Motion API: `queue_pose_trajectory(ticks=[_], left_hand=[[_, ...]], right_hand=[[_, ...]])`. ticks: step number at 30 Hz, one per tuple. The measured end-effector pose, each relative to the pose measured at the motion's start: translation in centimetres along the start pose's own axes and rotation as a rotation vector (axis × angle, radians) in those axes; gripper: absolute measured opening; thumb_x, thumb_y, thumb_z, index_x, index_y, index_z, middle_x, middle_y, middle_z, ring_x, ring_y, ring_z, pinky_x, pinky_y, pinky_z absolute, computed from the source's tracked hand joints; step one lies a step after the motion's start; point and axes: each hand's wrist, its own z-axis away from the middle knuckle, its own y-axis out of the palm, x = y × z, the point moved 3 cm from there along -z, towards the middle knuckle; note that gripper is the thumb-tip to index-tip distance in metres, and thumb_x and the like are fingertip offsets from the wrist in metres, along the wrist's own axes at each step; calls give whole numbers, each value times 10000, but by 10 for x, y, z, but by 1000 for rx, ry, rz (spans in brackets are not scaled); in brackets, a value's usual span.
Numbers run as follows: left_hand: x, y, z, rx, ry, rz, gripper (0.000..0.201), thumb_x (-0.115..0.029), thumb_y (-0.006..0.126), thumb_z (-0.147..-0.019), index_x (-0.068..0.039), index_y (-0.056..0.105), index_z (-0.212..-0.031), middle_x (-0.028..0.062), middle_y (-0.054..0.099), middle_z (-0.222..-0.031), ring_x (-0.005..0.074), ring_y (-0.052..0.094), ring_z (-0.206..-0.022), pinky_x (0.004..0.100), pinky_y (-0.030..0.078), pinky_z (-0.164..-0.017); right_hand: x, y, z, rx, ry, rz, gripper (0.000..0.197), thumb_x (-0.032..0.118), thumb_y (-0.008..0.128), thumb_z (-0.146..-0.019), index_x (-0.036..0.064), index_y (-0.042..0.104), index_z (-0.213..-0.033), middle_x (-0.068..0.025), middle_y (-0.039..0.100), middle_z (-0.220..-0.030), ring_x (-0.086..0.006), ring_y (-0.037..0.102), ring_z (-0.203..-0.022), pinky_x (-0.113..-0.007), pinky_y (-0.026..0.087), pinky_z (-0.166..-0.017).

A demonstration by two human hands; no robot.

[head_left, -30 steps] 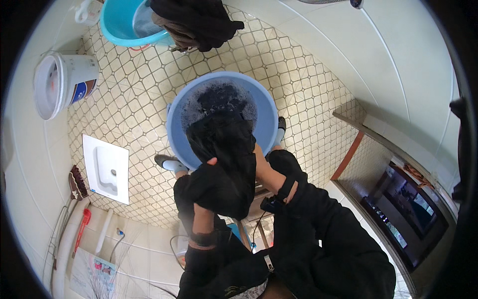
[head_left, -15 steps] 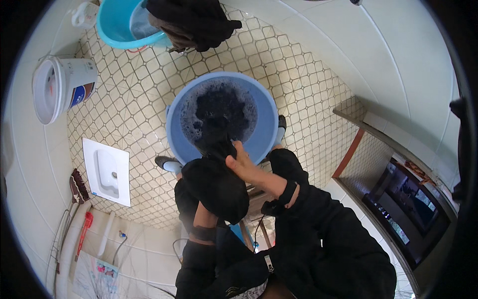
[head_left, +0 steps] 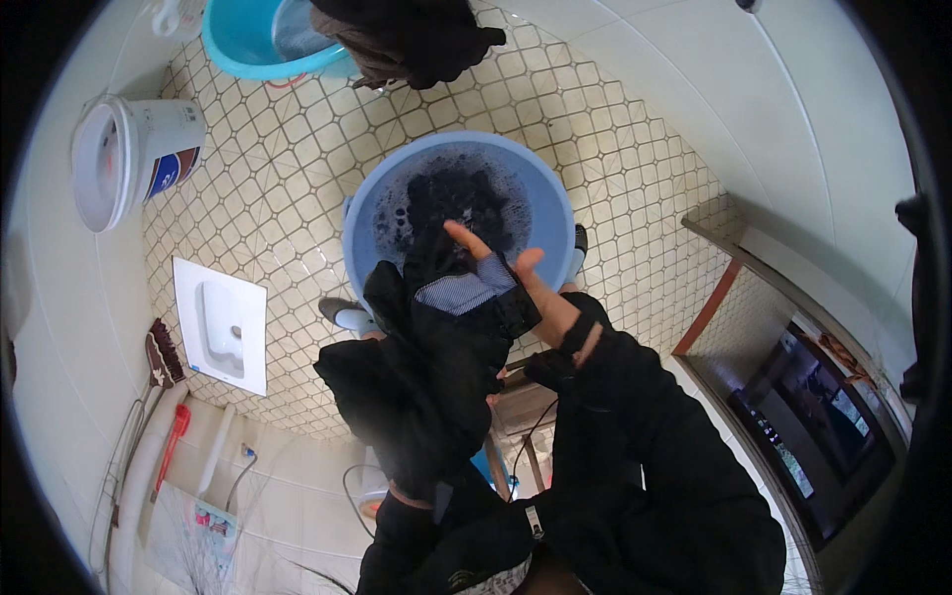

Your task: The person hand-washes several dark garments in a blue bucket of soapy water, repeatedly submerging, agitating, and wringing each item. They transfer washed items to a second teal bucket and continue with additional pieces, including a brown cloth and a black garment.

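A wet black garment with a fine grey-striped inner side stretches from over my left arm to the blue basin. My right hand is at the basin's near side, fingers and thumb stretched apart. Part of the garment's cloth crosses its palm and wrist. My left hand is hidden beneath the bunched garment; only its wrist shows below. A patch of skin at the garment's right edge may be its fingers. In the basin, more black cloth soaks in dark, foamy water.
A turquoise tub with dark clothes over its rim stands at the far left. Left of the basin are a white bucket, a squat toilet and a brush. A framed glass panel is at right.
The black garment has spread out from a rounded bundle, and its striped inner side now shows. My right hand has opened its fingers and moved slightly right and farther over the basin.
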Motion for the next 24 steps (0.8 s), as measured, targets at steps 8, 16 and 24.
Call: queue_pose_trajectory(ticks=[8, 16, 24], left_hand=[[-5, 4, -27, -14, 76, -108, 549, -341, 532, -942, -39, 416, -1386, 130, 584, -1176, 253, 579, -1060, 332, 455, -948], [4, 27, -68, -26, 219, -352, 577, -398, 533, -941, -42, 415, -1380, 134, 578, -1193, 269, 574, -1078, 345, 446, -962], [-1, 8, -79, -8, 134, -17, 609, -455, 534, -939, -45, 415, -1374, 139, 572, -1210, 285, 568, -1096, 357, 437, -976]], right_hand=[[30, 46, 6, 102, 51, 667, 1114, 709, 799, -547, 137, 391, -1411, -73, 408, -1387, -254, 369, -1334, -374, 276, -1114], [2, 32, 17, -373, -111, 1161, 306, 193, 753, -749, 34, 542, -904, -49, 552, -909, -163, 529, -877, -299, 423, -785], [11, 6, 8, -425, -176, 1220, 386, 228, 789, -698, 45, 543, -931, -98, 560, -957, -229, 553, -880, -329, 442, -790]])
